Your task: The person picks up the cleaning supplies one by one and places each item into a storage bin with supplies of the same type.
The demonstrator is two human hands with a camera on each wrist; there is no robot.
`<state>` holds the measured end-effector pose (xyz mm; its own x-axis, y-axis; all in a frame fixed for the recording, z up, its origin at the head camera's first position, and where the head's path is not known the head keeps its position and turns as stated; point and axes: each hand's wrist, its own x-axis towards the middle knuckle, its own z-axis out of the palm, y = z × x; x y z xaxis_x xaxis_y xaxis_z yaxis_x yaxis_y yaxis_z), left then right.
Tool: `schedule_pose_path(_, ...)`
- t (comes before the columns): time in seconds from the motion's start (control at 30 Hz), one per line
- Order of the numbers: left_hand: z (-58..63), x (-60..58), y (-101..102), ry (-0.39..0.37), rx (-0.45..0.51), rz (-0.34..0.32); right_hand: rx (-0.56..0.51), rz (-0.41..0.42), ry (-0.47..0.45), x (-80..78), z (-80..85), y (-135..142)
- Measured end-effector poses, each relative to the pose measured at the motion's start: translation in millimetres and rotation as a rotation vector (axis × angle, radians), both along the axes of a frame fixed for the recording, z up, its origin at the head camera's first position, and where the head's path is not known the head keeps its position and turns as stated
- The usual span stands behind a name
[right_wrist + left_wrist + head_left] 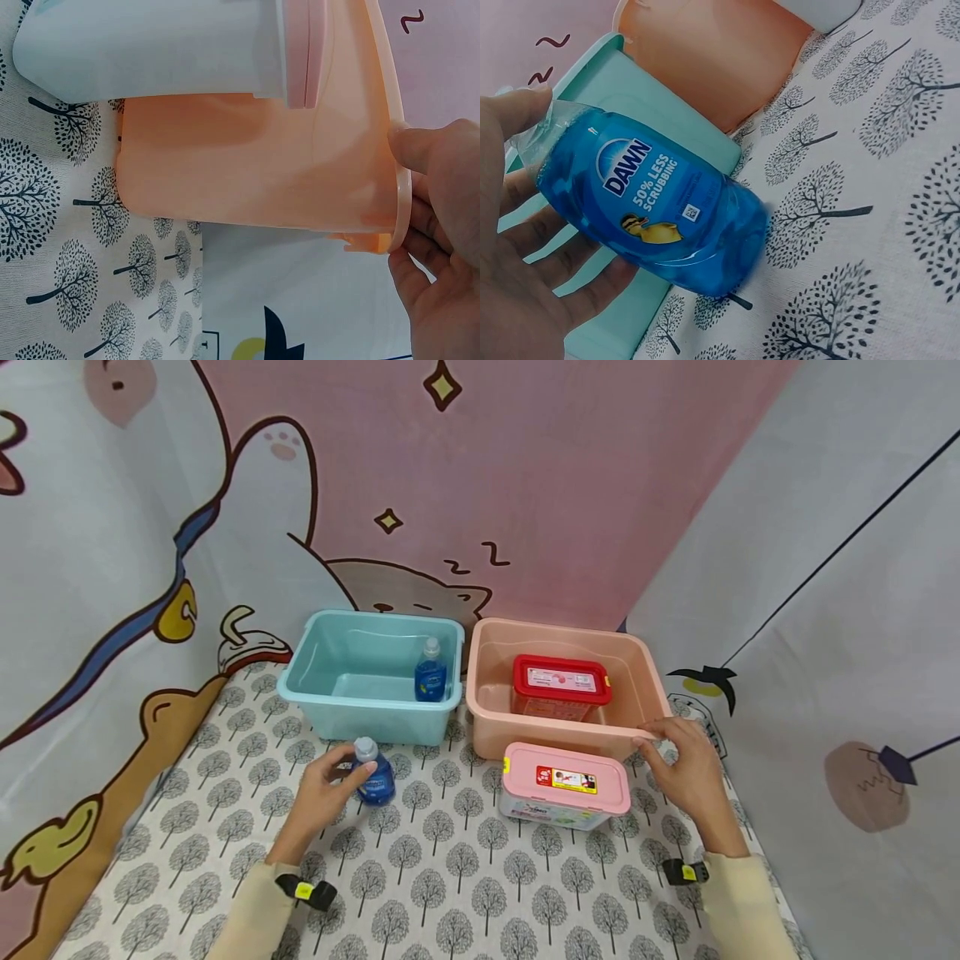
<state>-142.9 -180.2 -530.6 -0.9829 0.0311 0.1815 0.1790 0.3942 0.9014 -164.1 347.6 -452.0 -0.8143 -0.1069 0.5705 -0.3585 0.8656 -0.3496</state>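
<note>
My left hand (326, 792) grips a blue bottle of Dawn dish soap (378, 783) near its white cap, in front of the light blue bin (360, 720). In the left wrist view the bottle's label (645, 187) faces the camera and its base is close over the tablecloth. A second blue dish soap bottle (431, 677) stands inside that bin. My right hand (686, 768) pinches the rim of the peach bin (491, 735) at its front right corner, thumb on the near side. Inside the peach bin sits a box with a red lid (561, 681).
A white box with a pink lid (566, 777) stands on the tree-print tablecloth (450, 860), close before the peach bin. The two bins stand side by side near the back. A cartoon-printed cloth (555, 493) hangs behind them and along both sides.
</note>
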Motion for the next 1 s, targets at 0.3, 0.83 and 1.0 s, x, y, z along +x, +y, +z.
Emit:
schedule_pose_path(0.3, -0.5, -1.3, 0.6, 0.020, -0.004, -0.002, -0.004, -0.005, -0.004, 0.2, -0.5, -0.4)
schedule_pose_path(0.83, 44.7, 4.1, 8.5, 0.053, -0.014, -0.024, -0.004, -0.004, 0.002, 0.4, -1.9, -0.9)
schedule_pose_path(1.0, 31.3, -7.1, 3.7, 0.089, -0.011, -0.028, -0.004, -0.011, -0.004, 0.7, -0.3, -1.2)
